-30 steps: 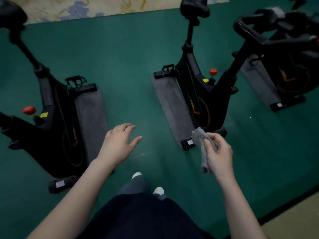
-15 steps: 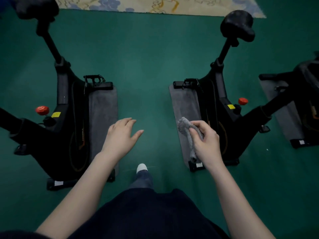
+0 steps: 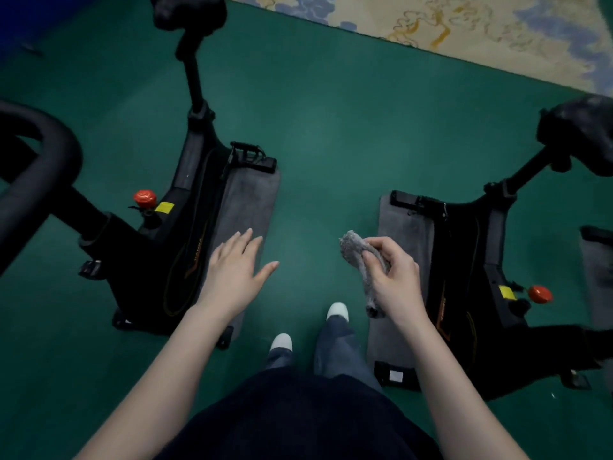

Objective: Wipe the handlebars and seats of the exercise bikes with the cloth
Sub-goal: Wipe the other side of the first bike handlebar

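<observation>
Grey cloth (image 3: 363,260), bunched lengthwise, is gripped in the right hand (image 3: 394,280), fingers curled round it, over the green floor (image 3: 318,134) between two bikes. The left hand (image 3: 235,270) is loose and flat, holding nothing, above the left bike's mat (image 3: 245,200). Leftward, a handlebar (image 3: 43,167) curves in at the frame edge, closer to the empty hand than to the cloth. Farther off, the right seat (image 3: 580,134) lies right of and beyond the cloth hand, and looks its easier reach. The left seat (image 3: 189,9) stands farthest. The aisle runs open ahead, though pedals (image 3: 253,154) jut toward it.
</observation>
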Available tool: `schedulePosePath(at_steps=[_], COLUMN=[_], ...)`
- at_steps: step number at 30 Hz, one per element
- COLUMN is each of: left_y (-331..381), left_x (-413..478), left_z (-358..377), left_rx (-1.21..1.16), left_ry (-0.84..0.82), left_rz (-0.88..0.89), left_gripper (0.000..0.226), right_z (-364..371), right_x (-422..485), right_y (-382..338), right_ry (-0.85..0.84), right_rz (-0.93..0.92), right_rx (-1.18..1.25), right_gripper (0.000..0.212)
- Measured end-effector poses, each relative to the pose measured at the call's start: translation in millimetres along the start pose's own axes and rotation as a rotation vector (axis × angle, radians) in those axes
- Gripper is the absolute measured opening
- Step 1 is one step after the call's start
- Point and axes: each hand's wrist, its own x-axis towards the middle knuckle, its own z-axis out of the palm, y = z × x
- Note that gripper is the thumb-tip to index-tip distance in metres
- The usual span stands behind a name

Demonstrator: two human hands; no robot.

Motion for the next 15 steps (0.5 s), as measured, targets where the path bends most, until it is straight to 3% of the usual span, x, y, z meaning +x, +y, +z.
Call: schedulePosePath(at_steps=[8,15], left_y=[10,70], left_x=[52,129], left_z=[-11,-32], left_rx=[-0.008,-0.014], left_ry=[0.018,0.03], left_rz=[-0.185,-0.309], left_gripper=[0.068,0.071], right_z=[7,-19], right_x=[103,222], right_y=[-4,-1], right_ry=[-0.168,-0.27], right_rz=[-0.125,-0.22], right_rx=[0.018,0.034], right_gripper=[0.023,0.022])
